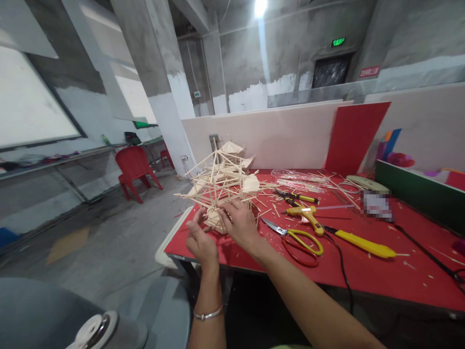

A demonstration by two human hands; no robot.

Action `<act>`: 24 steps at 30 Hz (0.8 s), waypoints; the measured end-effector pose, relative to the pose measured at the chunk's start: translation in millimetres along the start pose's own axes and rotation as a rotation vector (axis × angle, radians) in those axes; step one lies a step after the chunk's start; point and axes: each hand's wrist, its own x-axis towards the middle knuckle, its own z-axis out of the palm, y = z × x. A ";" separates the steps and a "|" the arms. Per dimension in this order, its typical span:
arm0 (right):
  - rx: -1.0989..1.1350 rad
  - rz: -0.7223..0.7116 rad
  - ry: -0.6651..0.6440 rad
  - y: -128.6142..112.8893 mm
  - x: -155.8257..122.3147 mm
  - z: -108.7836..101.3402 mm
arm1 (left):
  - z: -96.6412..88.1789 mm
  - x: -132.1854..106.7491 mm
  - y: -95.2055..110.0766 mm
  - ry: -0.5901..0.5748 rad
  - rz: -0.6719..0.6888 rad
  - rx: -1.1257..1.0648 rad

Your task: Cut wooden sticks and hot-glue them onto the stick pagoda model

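Observation:
A model building of thin wooden sticks (218, 169) stands at the left end of the red-topped table, with slanting sticks and small fan-shaped stick panels. My left hand (202, 242) is at its lower front left, fingers curled and closed against a small slatted panel there. My right hand (240, 224) reaches over from the right, its thumb and fingers closed on the same panel (215, 220) low on the model. The fingertips partly cover this panel. Right of my hands lie scissors (290, 237) with yellow and red handles, blades partly open.
On the red table (363, 276) lie a yellow glue gun (307, 216) with a black cord, a yellow utility knife (365, 243), pliers (298, 197) and loose sticks (305, 182). A red chair (134, 167) stands left. A white lidded container (105, 332) is at lower left.

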 end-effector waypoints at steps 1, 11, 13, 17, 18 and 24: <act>0.006 0.014 0.009 -0.3 -2.4 0.2 | -0.7 -0.4 -1.1 0.014 -0.001 0.004; 0.030 0.089 0.000 -0.8 -24.0 0.3 | -6.4 1.6 -11.1 0.064 0.217 0.310; 0.001 0.102 -0.028 0.7 -31.2 -2.2 | -6.3 0.8 -11.4 0.040 0.231 0.313; -0.132 0.166 -0.094 19.1 -44.3 -22.4 | -7.5 1.5 -11.2 -0.002 0.229 0.266; -0.188 0.212 -0.097 28.7 -46.6 -32.9 | -7.6 2.6 -11.7 -0.001 0.221 0.253; -0.550 0.733 -0.028 112.0 -59.2 -129.1 | -6.3 3.9 -17.1 0.012 0.211 0.231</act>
